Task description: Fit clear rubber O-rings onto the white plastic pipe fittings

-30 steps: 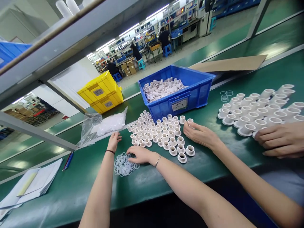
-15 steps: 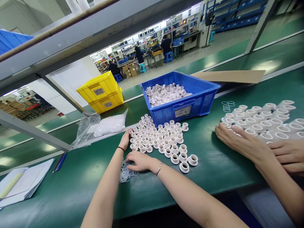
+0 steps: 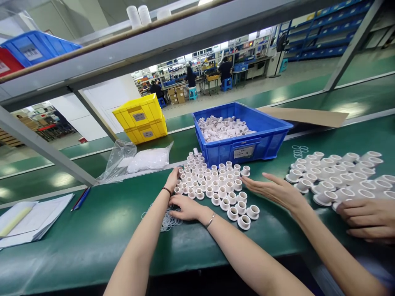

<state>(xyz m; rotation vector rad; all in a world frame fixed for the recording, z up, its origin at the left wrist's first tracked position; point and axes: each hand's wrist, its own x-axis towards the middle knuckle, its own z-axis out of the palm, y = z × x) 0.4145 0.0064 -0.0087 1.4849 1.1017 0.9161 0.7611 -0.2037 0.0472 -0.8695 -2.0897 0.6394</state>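
My left hand rests against the left edge of a cluster of white flanged plastic sleeves standing on the green table; its fingers lie along the outer sleeves and are partly hidden. Just below it, my right hand lies low over a loose pile of thin clear rings, thumb apart from the fingers, in front of the nearest sleeves. I see nothing gripped in either hand. Several sleeves stand a little apart at the cluster's near right end.
A co-worker's hand reaches to the cluster's right side; their other hand is by a second sleeve group. Behind stand a blue bin of white parts, yellow bins and a plastic bag. Papers lie left.
The co-worker's nearer hand has moved left from the second sleeve group to my cluster. My hands stay at about the same places; the view has shifted slightly.
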